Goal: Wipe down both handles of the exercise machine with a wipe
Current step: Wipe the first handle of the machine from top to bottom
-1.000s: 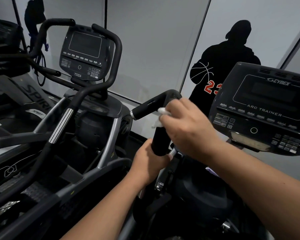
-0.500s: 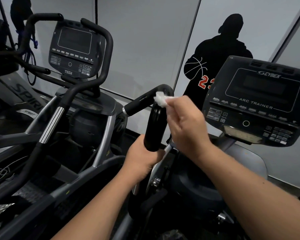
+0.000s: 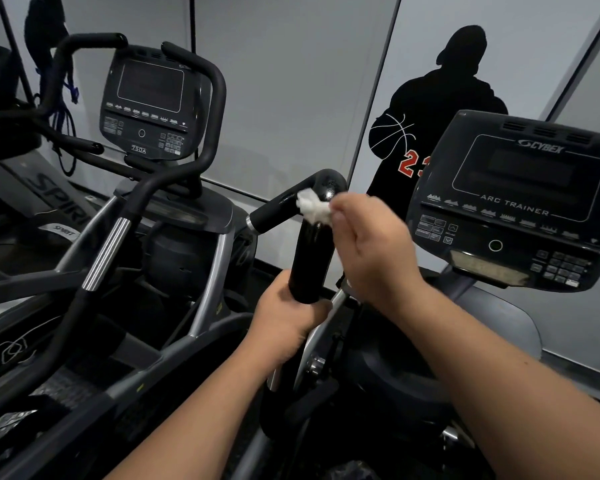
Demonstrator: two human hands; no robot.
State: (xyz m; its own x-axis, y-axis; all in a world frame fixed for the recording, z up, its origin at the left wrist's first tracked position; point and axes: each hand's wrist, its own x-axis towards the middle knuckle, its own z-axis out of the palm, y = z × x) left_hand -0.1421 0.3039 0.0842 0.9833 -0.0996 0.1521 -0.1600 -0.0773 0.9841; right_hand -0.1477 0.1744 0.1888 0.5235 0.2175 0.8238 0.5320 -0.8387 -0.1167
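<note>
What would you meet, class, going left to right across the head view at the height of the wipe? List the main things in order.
Chrome band on the neighbouring machine's arm → black handle with the wipe pressed on its bend → right hand pinching the wipe → Arc Trainer console.

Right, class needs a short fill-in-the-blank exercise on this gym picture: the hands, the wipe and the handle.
1. The right hand pinches a crumpled ____ wipe.
2. The wipe touches the black handle near its upper ____.
3. The left hand grips the handle at its ____ end.
4. The console beside the right hand reads ARC ____.

Missing words: white; bend; lower; TRAINER
</note>
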